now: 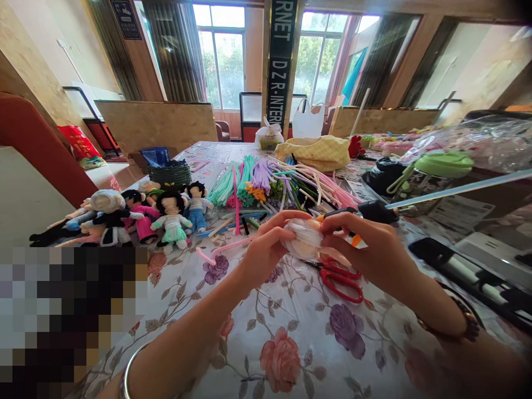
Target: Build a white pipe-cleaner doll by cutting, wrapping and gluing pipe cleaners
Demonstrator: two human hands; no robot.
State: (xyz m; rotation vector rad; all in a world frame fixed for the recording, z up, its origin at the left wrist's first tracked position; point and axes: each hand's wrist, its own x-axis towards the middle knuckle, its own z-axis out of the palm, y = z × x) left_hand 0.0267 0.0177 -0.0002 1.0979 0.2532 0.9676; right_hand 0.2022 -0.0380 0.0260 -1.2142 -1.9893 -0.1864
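Left hand (268, 244) and right hand (366, 238): fingers of both pinching the white piece (301, 239), one at each side. Piece held up between them, above the tablecloth (245, 354). Red scissors (341, 284) on the cloth just below the right hand, handles nearer the person. Glue gun (376, 212) behind the right hand, clear stick (457, 191) jutting out right. Beyond the hands, pipe cleaners (261, 176) piled in many colours. Dolls (171, 219) clustered left, some overlapping. Green-lidded jar (444, 165) far right. Yellow bag (316, 152) behind the pile.
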